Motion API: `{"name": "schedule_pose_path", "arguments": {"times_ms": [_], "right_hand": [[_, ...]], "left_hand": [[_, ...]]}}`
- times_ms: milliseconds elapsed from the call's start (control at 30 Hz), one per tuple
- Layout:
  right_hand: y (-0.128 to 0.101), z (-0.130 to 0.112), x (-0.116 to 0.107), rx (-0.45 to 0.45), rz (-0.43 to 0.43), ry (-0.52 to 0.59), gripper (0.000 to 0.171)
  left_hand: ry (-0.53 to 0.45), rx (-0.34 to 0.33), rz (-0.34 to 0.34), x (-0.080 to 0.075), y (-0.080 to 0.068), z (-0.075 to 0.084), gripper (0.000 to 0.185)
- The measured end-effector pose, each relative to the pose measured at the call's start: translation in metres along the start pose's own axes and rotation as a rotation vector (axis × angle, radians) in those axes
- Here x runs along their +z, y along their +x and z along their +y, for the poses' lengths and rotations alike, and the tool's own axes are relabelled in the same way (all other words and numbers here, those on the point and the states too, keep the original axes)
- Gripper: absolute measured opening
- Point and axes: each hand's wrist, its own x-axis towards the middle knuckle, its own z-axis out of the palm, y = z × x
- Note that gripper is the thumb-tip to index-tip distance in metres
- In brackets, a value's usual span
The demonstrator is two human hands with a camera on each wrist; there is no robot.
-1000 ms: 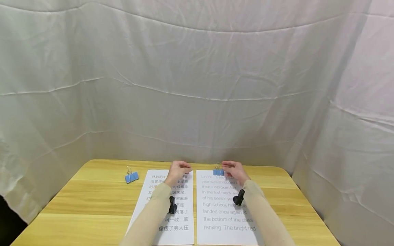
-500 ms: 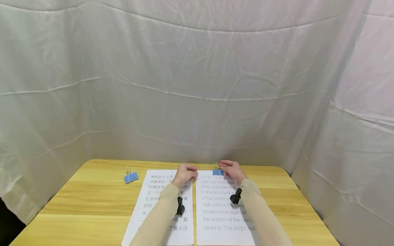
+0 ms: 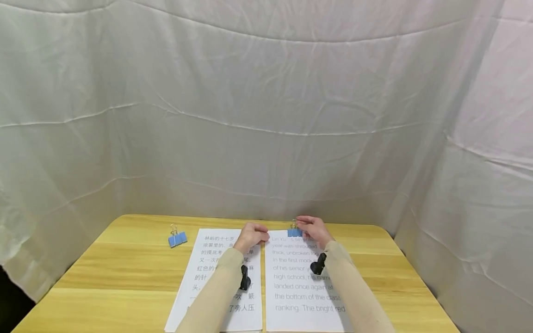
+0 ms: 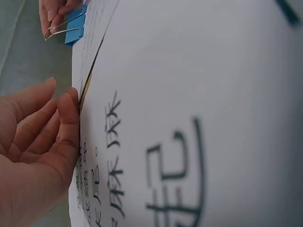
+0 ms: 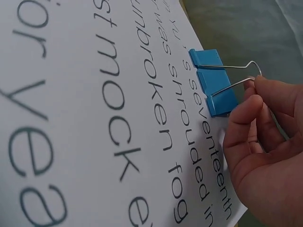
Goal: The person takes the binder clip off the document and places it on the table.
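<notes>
Sitting clipped on the far edge of the white English-printed sheet [image 3: 306, 282]: small blue metal binder clip [image 5: 211, 82], wire handles being pinched by right hand [image 5: 265, 137]. Resting alongside, fingers straight, touching the white Chinese-printed sheet [image 3: 220, 282]: left hand [image 4: 35, 151].

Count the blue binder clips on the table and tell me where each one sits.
2. One binder clip lies loose on the table, left of the sheets. The other clip sits on the right sheet's top edge, by the right hand.
</notes>
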Motion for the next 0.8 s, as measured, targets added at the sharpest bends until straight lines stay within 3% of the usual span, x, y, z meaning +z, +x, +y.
{"name": "schedule_pose_path", "arguments": {"times_ms": [333,533,800], "right_hand": [[-0.0039,-0.0044,0.0057,-0.019,0.037,-0.075,0.026],[-0.0044,-0.0044,0.0033,-0.011,0.076,-0.039,0.026],[-0.0045,-0.0047,-0.0009,-0.008,0.107,-0.015,0.025]], "left_hand": [[-0.019,-0.015,-0.001,0.0023,0.0016,-0.0002,0.029],[-0.050,-0.036,0.052,0.0053,0.0026,0.0013,0.027],[-0.060,-0.033,0.070,0.0087,0.0077,0.0029,0.046]]}}
